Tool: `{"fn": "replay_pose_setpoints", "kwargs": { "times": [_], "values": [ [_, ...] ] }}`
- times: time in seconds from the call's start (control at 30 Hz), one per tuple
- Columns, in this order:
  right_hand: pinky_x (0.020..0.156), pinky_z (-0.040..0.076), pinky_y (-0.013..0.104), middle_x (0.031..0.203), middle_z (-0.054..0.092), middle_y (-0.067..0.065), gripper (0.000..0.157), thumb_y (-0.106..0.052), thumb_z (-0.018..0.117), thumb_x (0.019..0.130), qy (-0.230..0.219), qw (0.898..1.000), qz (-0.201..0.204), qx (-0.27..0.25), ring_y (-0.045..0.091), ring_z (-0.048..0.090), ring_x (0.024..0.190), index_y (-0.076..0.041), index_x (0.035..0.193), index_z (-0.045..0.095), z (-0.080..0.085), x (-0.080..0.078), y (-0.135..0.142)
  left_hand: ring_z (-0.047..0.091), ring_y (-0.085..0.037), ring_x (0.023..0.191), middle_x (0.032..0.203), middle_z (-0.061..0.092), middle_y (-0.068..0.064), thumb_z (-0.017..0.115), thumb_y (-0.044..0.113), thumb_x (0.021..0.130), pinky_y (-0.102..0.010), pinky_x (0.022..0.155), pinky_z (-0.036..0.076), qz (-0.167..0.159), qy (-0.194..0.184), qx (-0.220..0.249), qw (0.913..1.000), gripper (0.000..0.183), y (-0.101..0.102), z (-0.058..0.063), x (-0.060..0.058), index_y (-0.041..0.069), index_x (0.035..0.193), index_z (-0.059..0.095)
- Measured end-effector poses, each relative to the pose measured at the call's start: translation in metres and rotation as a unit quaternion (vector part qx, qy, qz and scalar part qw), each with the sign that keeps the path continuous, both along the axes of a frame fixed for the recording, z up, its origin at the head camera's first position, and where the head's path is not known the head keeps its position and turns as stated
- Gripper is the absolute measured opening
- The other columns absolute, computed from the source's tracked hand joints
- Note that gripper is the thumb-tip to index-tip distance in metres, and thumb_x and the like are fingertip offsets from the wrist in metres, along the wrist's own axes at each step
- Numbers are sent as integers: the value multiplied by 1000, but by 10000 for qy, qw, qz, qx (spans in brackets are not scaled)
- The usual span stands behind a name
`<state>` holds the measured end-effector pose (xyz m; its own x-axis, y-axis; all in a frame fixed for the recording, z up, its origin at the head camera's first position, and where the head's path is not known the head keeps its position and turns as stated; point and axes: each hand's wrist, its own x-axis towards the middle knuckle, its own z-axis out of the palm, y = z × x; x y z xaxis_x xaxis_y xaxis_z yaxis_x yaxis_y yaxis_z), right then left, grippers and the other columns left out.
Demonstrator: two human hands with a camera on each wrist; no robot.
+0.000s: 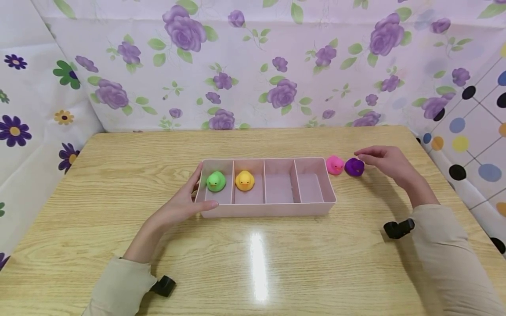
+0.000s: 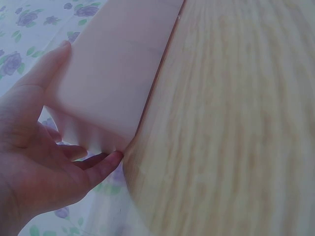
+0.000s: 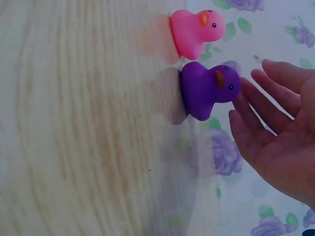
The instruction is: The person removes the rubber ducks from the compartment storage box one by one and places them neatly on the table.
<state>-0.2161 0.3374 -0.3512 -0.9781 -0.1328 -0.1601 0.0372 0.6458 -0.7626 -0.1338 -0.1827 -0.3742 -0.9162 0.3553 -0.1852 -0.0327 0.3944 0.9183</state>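
A pale pink box [image 1: 269, 210] with a row of compartments stands on the table. My left hand [image 1: 179, 206] holds its left end, thumb along the front wall and fingers against the end wall [image 2: 83, 130]. The leftmost compartment has a green rubber duck [image 1: 216, 181] in it, the one beside it a yellow rubber duck [image 1: 244, 181]. Just off the box's right end sit a pink rubber duck [image 1: 335, 165] and a purple rubber duck [image 1: 354, 167]. My right hand [image 1: 389, 162] hovers at the purple duck [image 3: 206, 91] with loosely bent fingers; whether they touch it, I cannot tell.
Both sleeves carry a small black device [image 1: 164, 286] near the wrist. The wooden table [image 1: 316, 263] meets a flowered cloth [image 1: 245, 66] at its back edge. Patterned cloths hang at the left and right sides.
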Motion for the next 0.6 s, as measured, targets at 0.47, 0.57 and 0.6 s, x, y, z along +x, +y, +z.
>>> {"fn": "replay_pose_setpoints", "kwargs": {
  "times": [0.47,0.57,0.6],
  "values": [
    [101,35,56,134,52,23,53,-39,52,99,512,9977,332,306,36,44,125,0,134,54,20,7,-23,29,-43,136,156,13,-23,73,28,88,-56,102,34,-43,75,18,10000,105,-1,0,1,33,155,-8],
    [98,37,54,131,54,23,50,-37,53,100,754,9956,367,426,36,45,124,1,132,56,25,10,-33,29,-43,135,156,13,-23,73,28,88,-56,102,34,-40,79,-3,10000,105,-1,1,0,33,155,-9],
    [97,38,54,131,55,23,48,-35,53,100,823,9949,380,436,36,45,124,1,132,57,26,11,-37,28,-43,136,156,13,-23,73,28,88,-56,103,33,-40,78,3,10000,105,-1,1,0,33,155,-9]
  ]
}}
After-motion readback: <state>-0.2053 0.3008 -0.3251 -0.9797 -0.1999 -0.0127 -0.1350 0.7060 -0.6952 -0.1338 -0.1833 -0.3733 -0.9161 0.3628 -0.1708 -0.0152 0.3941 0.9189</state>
